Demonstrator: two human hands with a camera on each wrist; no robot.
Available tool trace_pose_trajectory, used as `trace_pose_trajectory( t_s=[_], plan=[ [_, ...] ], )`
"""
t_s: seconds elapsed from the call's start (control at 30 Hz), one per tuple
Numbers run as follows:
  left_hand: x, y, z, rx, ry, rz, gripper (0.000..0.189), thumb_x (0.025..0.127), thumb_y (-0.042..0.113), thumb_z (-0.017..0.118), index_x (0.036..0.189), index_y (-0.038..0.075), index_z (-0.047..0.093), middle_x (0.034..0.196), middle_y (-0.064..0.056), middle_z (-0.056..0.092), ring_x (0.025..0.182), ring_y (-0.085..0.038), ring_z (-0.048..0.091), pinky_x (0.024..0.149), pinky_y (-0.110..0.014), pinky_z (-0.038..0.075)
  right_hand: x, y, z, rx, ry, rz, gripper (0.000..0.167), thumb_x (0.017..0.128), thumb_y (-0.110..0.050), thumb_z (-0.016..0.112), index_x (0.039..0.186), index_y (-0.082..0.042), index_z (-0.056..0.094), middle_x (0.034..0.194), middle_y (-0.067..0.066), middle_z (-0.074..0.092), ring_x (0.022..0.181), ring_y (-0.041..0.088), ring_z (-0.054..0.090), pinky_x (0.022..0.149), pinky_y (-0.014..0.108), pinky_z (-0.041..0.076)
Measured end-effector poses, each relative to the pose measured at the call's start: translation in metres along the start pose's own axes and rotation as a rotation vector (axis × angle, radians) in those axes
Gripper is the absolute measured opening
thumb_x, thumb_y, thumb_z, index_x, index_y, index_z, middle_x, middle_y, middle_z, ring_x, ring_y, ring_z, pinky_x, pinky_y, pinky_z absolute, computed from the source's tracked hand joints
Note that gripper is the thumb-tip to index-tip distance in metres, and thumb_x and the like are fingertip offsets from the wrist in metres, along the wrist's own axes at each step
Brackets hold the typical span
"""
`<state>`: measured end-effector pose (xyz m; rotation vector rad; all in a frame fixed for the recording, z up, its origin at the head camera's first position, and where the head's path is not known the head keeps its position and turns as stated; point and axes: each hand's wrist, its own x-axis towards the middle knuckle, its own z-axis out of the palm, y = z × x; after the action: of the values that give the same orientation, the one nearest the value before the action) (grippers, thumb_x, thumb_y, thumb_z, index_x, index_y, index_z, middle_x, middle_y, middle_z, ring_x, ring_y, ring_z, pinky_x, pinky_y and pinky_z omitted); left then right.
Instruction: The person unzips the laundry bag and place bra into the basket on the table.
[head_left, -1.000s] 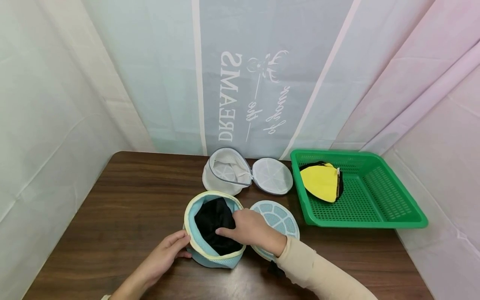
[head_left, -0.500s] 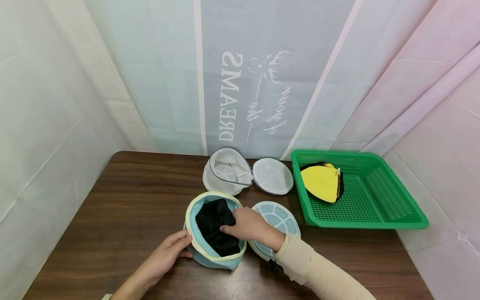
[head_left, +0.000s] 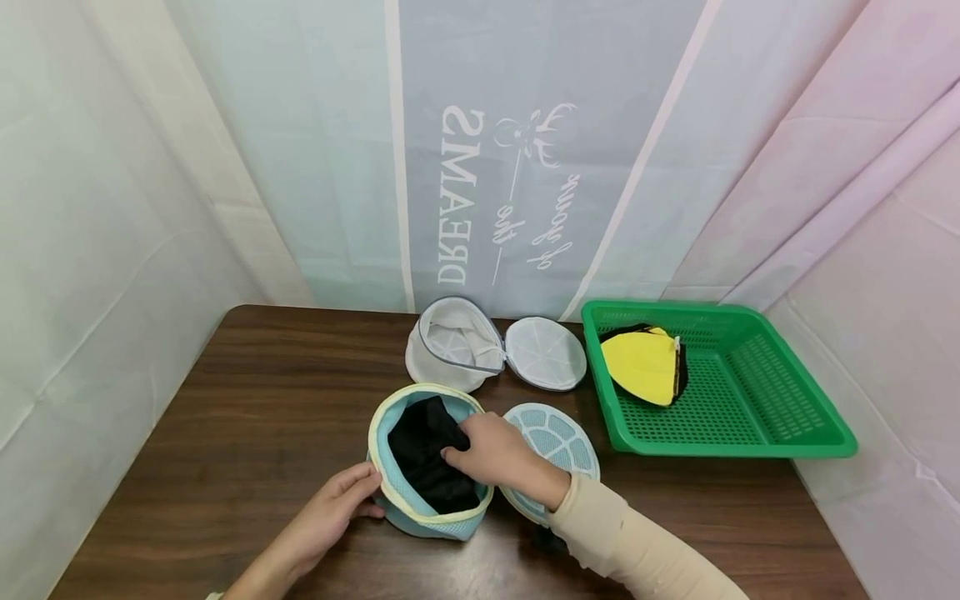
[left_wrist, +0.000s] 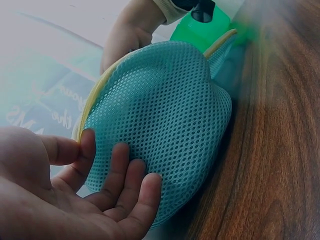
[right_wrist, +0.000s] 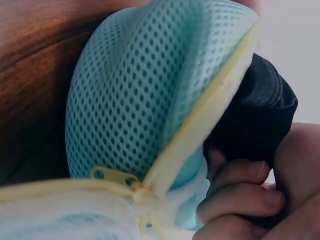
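Observation:
A blue mesh laundry bag [head_left: 431,523] with yellow trim stands on the table, its mouth facing up. My left hand [head_left: 333,508] pinches the yellow rim between thumb and index finger; the other fingers lie along the mesh wall [left_wrist: 165,110]. Inside the bag lies bunched black cloth [head_left: 427,450]. My right hand [head_left: 498,454] reaches over the right side of the rim and grips this cloth, with fingers curled in the right wrist view. The bag's round lid [head_left: 558,437] lies folded out to the right, partly under the right forearm. A yellow zipper pull [right_wrist: 112,176] shows near the lid's joint.
Behind the blue bag stands a white mesh laundry bag [head_left: 435,367], unzipped, its lid [head_left: 546,354] flat beside it. At the right a green basket [head_left: 731,450] holds a yellow and black fabric piece [head_left: 641,364]. A small black object [head_left: 547,540] lies below the right forearm.
The black cloth has shifted slightly within the bag as my right hand moves a little on it. My left hand keeps its place on the rim.

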<state>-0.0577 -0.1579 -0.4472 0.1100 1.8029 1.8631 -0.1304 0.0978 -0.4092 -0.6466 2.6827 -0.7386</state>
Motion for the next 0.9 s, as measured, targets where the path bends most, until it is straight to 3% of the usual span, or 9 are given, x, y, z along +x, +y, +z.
trace_pose_trajectory(
  t_s=[0.53,0.9],
  plan=[
    [-0.001,-0.001,-0.001,-0.01,0.016,0.014,0.03,0.111,0.025,0.042,0.105,0.001,0.059,0.109,-0.005,0.056,0.102,-0.011,0.057,0.091,-0.034,0.055,-0.01,0.01,-0.027,0.046,-0.051,0.009,0.042,0.093,-0.025,0.069,0.06,-0.018,0.045,0.053,-0.008,0.039,0.049,0.009,0.041,0.051,0.026,0.038],
    [-0.002,-0.001,-0.001,-0.005,0.01,0.022,0.03,0.111,0.024,0.042,0.104,0.0,0.059,0.11,-0.006,0.057,0.103,-0.013,0.058,0.091,-0.034,0.054,-0.022,0.023,-0.046,0.098,-0.041,0.028,0.03,0.094,-0.028,0.07,0.069,-0.014,0.061,0.058,-0.007,0.05,0.056,0.009,0.05,0.056,0.028,0.044]
  ],
)
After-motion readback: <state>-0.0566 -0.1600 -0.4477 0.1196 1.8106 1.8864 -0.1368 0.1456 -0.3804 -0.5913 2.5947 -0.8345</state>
